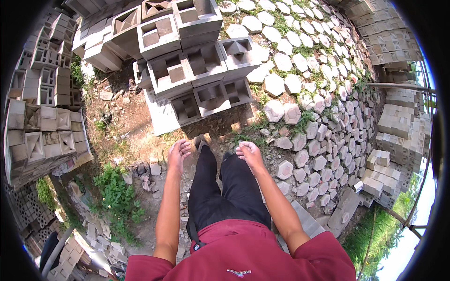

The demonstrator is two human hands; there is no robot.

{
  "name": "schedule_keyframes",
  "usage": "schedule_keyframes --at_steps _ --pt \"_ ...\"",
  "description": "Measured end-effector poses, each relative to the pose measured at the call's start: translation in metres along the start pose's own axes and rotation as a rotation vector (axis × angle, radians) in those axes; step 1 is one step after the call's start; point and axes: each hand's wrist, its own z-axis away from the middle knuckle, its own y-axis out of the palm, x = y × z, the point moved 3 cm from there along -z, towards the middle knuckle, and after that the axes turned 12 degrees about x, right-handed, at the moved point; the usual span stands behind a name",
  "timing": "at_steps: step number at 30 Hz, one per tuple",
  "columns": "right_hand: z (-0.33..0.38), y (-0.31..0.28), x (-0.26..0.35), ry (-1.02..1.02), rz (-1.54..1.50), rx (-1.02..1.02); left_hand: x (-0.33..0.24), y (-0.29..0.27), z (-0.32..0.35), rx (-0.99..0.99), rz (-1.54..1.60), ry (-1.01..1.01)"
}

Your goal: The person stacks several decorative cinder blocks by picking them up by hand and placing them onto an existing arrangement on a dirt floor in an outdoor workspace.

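My left hand hangs in the air in front of my body, palm turned inward, its fingers loosely bent and apart with nothing in them. Level with it, my right hand is also raised, fingers loosely curled and empty. Neither hand touches anything. Just beyond them stands a stack of grey concrete ventilation blocks, hollow squares with angled inner faces. A pale flat slab lies at the stack's lower left side.
Hexagonal pavers cover the grassy ground at the right. More block stacks stand at the left and far right. Green weeds and rubble lie at the lower left. A pole juts in at the right.
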Motion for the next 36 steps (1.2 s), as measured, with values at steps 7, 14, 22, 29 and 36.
schedule_keyframes --at_steps 7,14,22,29,36 --pt "-0.177 -0.006 -0.018 0.120 0.150 -0.113 0.036 -0.042 -0.148 0.008 -0.034 -0.113" --pt "-0.407 -0.075 -0.085 -0.213 0.475 -0.282 0.125 -0.079 -0.352 -0.159 0.495 0.013" --pt "-0.501 -0.071 -0.094 -0.416 0.251 -0.242 0.180 -0.128 -0.472 -0.136 0.473 -0.011" --pt "-0.516 -0.081 -0.117 -0.281 0.130 -0.155 0.188 -0.092 -0.480 -0.166 0.399 -0.106" --pt "-0.489 -0.068 -0.123 -0.080 -0.239 0.031 0.178 -0.064 -0.435 -0.174 0.496 -0.256"
